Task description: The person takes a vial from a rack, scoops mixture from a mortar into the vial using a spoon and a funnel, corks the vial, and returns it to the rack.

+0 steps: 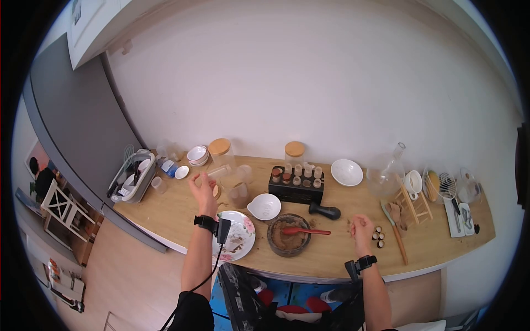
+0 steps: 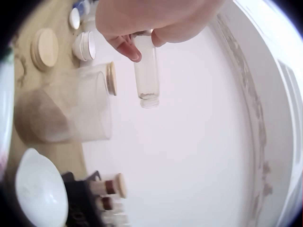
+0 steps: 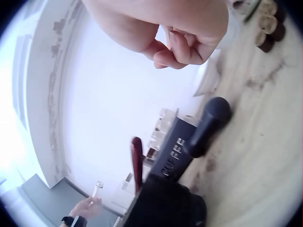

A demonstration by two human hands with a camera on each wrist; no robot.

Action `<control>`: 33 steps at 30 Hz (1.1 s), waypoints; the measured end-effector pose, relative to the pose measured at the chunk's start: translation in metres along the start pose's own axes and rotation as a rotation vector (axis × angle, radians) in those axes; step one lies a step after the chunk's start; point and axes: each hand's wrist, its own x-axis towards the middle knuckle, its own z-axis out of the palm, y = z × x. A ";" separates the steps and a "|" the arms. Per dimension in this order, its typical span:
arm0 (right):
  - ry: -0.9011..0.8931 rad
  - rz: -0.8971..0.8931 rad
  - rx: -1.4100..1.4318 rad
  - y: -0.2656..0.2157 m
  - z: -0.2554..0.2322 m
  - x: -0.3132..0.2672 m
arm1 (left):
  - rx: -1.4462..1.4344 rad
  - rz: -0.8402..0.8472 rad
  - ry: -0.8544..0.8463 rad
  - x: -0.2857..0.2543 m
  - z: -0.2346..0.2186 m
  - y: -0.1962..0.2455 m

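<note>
Both forearms are bare, with no sleeves reaching the wrists. Each wrist wears a black strap with a small black boxy camera unit fixed to it: on the left wrist (image 1: 212, 224) the unit sits toward the inner side, and a thin black cable runs from it down along the forearm toward the elbow; on the right wrist (image 1: 360, 264) the same kind of band and block shows, no cable visible. The left hand (image 1: 203, 186) and right hand (image 1: 361, 226) are bare, without gloves or rings. Dark clothing shows at the upper left arm
</note>
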 end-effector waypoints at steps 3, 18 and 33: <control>-0.035 -0.155 0.017 -0.052 0.022 0.003 | -0.451 -0.357 -0.163 -0.015 -0.005 -0.006; -0.791 -0.510 -0.338 -0.116 0.168 -0.007 | -0.577 -0.750 -0.537 -0.153 0.035 0.019; -0.391 -0.594 -0.842 -0.098 0.152 0.106 | -0.333 -0.665 -0.254 -0.153 -0.074 0.010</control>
